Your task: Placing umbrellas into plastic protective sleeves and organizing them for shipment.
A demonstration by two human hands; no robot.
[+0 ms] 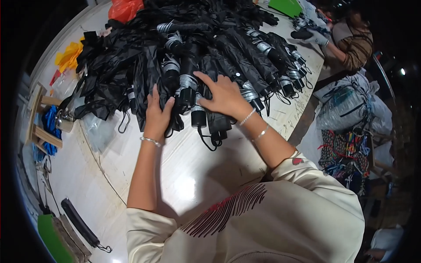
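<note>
A large pile of black folding umbrellas (258, 65) covers the far side of the table, many with silvery bands showing near their black handles. My left hand (157, 113) rests at the pile's near edge, fingers apart, touching black umbrella cloth. To its right, my right hand (226, 97) is over the umbrellas, thumb and index finger spread, the other fingers partly bent. Between the two hands lies an umbrella handle (187, 96) with a silvery band. A second black handle (198, 117) with a wrist loop sits just below it. Neither hand is gripping anything that I can see.
A lone rolled umbrella (80, 222) lies at lower left. Yellow cloth (69, 57), a red-orange bag (125, 9) and clear plastic (98, 131) lie around the pile. A wooden rack (44, 131) stands left. A co-worker's gloved hand (315, 37) is at far right, above stuffed bags (344, 105).
</note>
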